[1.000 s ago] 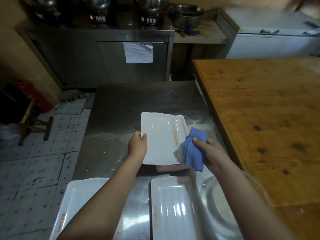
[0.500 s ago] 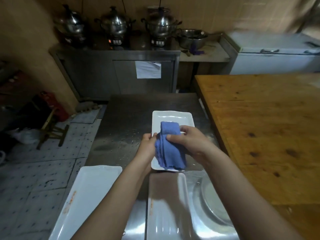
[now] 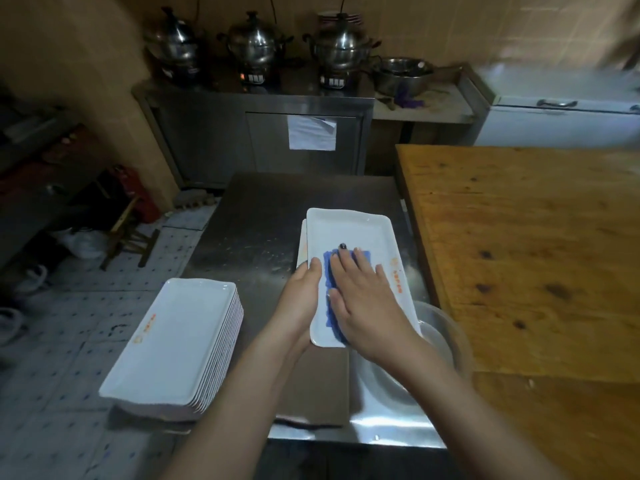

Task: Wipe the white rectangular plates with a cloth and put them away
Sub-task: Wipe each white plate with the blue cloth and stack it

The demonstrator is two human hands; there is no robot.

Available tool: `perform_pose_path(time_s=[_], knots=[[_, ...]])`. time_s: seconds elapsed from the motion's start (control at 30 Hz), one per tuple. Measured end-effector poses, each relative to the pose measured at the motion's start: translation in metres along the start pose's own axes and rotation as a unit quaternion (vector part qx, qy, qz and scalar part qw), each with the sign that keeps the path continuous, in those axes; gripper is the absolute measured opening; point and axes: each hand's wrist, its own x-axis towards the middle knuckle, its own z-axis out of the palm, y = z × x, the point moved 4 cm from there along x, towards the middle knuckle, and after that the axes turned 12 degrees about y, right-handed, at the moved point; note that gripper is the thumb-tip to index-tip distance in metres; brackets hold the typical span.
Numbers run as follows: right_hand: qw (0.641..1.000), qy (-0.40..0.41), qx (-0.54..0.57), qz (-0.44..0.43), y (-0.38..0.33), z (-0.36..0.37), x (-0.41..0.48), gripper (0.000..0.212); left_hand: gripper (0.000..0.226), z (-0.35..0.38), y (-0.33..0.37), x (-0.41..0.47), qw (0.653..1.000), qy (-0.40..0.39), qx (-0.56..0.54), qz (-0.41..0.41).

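Observation:
A white rectangular plate (image 3: 349, 233) with an orange mark on its right rim is held above the steel table (image 3: 256, 216). My left hand (image 3: 304, 289) grips its left edge, thumb on top. My right hand (image 3: 363, 299) lies flat on a blue cloth (image 3: 329, 271), pressing it onto the plate's surface. The edge of another white plate (image 3: 302, 244) shows just beneath the held one on its left side. A stack of several white rectangular plates (image 3: 173, 341) stands at the table's near left corner.
A clear plastic basin (image 3: 446, 337) sits under my right forearm at the table's right. A wooden table (image 3: 536, 254) adjoins on the right. Behind are a steel cabinet (image 3: 263, 133) with three pots, a metal bowl (image 3: 398, 74) and a white chest freezer (image 3: 561, 123).
My right hand went from gripping the bunched cloth at the plate's right edge to lying flat with the cloth on the plate's middle. The view tilted up and back, showing the plate stack whole.

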Motion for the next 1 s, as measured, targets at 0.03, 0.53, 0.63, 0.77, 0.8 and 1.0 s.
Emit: perform_pose_path(time_s=[0.03,0.53,0.63,0.77,0.8,1.0], knots=[[1.0,-0.004,0.018,-0.016,-0.003,0.0,-0.001,0.054,0.025,0.001,-0.002,-0.005,1.0,0.01,-0.001,0.013],[0.997,-0.029,0.002,-0.076,-0.027,-0.009,-0.02,0.056,0.035,-0.036,0.006,-0.023,0.999,0.027,0.031,0.017],[0.994,-0.016,0.057,-0.092,-0.051,-0.01,0.011,0.051,0.039,-0.045,0.009,-0.022,0.998,0.032,0.05,0.023],[0.998,0.017,-0.02,-0.063,-0.054,-0.007,0.056,0.052,0.038,-0.061,0.012,-0.016,0.997,0.023,0.068,0.024],[0.997,0.017,-0.06,-0.055,-0.05,-0.005,0.061,0.052,0.038,-0.065,0.013,-0.014,0.997,0.024,0.073,0.021],[0.985,0.01,-0.159,0.072,-0.023,0.001,0.046,0.054,0.034,-0.095,0.021,-0.001,0.997,0.035,0.056,0.029]])
